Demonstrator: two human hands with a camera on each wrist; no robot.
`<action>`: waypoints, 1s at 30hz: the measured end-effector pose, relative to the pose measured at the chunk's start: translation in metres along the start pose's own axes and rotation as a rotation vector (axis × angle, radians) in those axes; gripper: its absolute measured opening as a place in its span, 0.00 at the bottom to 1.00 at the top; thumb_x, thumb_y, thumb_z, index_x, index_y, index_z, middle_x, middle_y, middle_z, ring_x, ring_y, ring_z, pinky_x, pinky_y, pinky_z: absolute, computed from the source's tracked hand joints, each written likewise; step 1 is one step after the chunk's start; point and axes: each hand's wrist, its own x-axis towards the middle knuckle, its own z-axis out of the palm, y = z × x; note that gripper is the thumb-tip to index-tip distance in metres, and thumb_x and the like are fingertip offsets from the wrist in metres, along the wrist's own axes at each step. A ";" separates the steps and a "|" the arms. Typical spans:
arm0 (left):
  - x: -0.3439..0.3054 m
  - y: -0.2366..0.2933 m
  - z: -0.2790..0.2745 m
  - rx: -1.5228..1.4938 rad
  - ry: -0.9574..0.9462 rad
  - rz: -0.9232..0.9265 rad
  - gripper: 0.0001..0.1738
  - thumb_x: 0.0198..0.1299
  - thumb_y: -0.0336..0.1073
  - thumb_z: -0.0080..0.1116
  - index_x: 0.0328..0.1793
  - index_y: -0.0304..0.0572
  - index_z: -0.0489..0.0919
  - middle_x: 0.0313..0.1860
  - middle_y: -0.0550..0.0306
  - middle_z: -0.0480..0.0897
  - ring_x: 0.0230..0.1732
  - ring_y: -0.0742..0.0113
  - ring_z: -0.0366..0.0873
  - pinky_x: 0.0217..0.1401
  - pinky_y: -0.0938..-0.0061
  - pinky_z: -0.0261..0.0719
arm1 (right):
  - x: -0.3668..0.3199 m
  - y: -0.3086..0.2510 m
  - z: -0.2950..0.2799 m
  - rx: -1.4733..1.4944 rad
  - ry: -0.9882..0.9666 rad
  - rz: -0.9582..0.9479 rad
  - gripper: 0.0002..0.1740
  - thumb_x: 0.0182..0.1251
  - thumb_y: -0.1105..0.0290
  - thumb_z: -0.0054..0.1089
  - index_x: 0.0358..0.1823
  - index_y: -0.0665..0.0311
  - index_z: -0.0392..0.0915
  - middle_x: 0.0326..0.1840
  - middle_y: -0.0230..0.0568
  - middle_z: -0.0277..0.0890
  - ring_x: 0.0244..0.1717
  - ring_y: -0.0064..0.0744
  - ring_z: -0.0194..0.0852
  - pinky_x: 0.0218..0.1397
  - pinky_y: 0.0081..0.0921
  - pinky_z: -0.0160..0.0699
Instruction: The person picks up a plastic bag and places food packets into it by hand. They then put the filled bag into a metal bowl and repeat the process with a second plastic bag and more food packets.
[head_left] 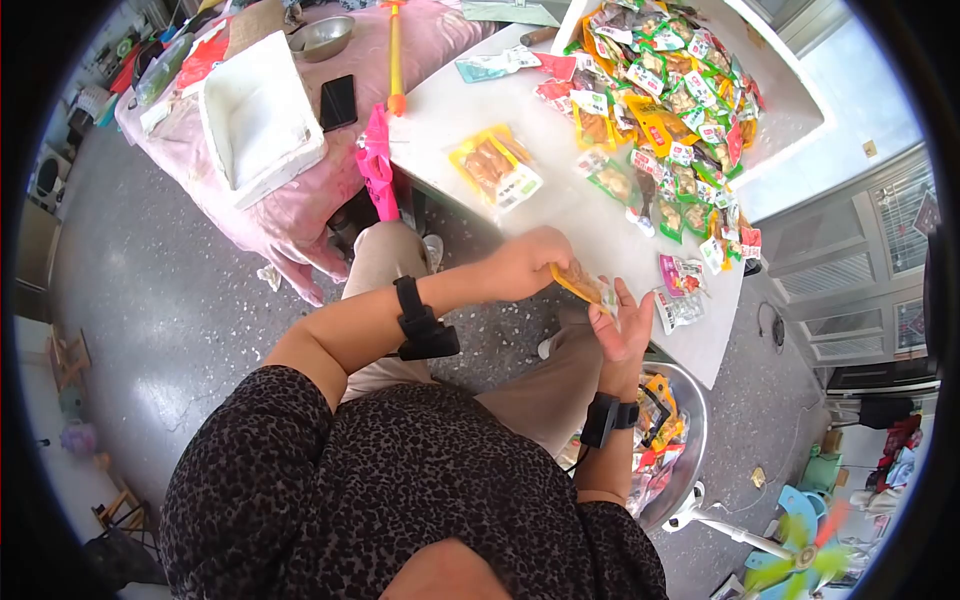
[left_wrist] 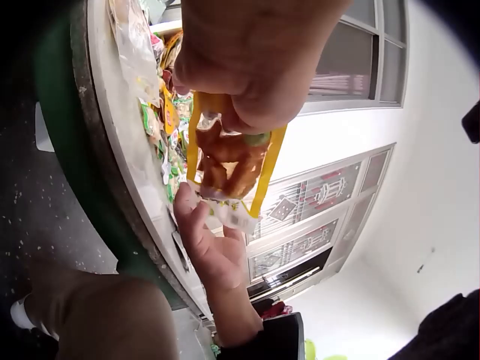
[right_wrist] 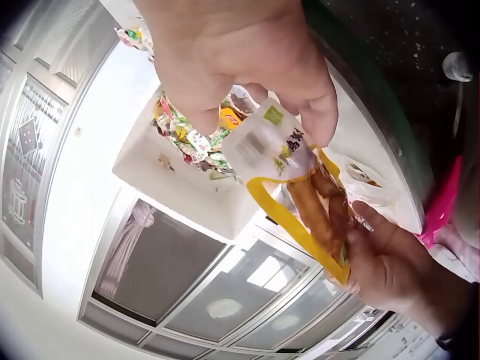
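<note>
My left hand [head_left: 530, 262] pinches one end of a yellow-edged clear snack packet [left_wrist: 231, 161] with brown pieces of food inside. It holds the packet tilted in front of my body, above my knees. At the packet's white printed end is my right hand [head_left: 625, 328], palm up with the fingers extended. In the right wrist view, the right fingers [right_wrist: 319, 112] touch the edge of that white end, and the thumb stands apart from it. Two similar yellow packets [head_left: 493, 170] lie on the white table [head_left: 450, 140] beyond the left hand.
A large heap of mixed snack packets [head_left: 665, 110] spills from a white box [head_left: 790, 110] onto the table. Two small packets [head_left: 682, 290] lie near the right edge. A metal basin [head_left: 692, 440] of packets stands below. At left, a white foam tray [head_left: 262, 120] and phone [head_left: 338, 103] lie on pink cloth.
</note>
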 end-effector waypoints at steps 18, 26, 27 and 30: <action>0.002 -0.017 -0.023 0.813 -0.038 -0.266 0.26 0.41 0.41 0.55 0.49 0.42 0.68 0.50 0.46 0.67 0.51 0.51 0.63 0.53 0.64 0.62 | 0.009 0.012 -0.009 -0.261 0.211 -0.262 0.15 0.56 0.79 0.43 0.47 0.68 0.63 0.42 0.46 0.69 0.42 0.37 0.71 0.41 0.31 0.74; 0.015 -0.044 -0.020 0.951 -0.422 -0.644 0.11 0.46 0.36 0.45 0.33 0.40 0.75 0.37 0.50 0.74 0.44 0.53 0.70 0.48 0.67 0.67 | 0.030 0.020 -0.002 -0.343 0.176 -0.422 0.14 0.56 0.81 0.42 0.46 0.71 0.63 0.43 0.47 0.69 0.40 0.36 0.71 0.42 0.30 0.73; 0.016 -0.043 -0.020 0.944 -0.426 -0.682 0.11 0.47 0.36 0.44 0.32 0.40 0.75 0.36 0.50 0.75 0.43 0.53 0.70 0.47 0.67 0.68 | 0.033 0.022 -0.001 -0.352 0.174 -0.421 0.14 0.56 0.81 0.42 0.46 0.72 0.63 0.43 0.47 0.69 0.40 0.36 0.71 0.42 0.29 0.73; 0.014 -0.045 -0.022 0.854 -0.329 -0.722 0.12 0.48 0.38 0.44 0.33 0.40 0.75 0.37 0.49 0.74 0.43 0.54 0.70 0.47 0.66 0.68 | 0.039 0.027 0.000 -0.396 0.189 -0.441 0.14 0.56 0.81 0.43 0.46 0.72 0.63 0.42 0.46 0.69 0.39 0.34 0.72 0.41 0.28 0.73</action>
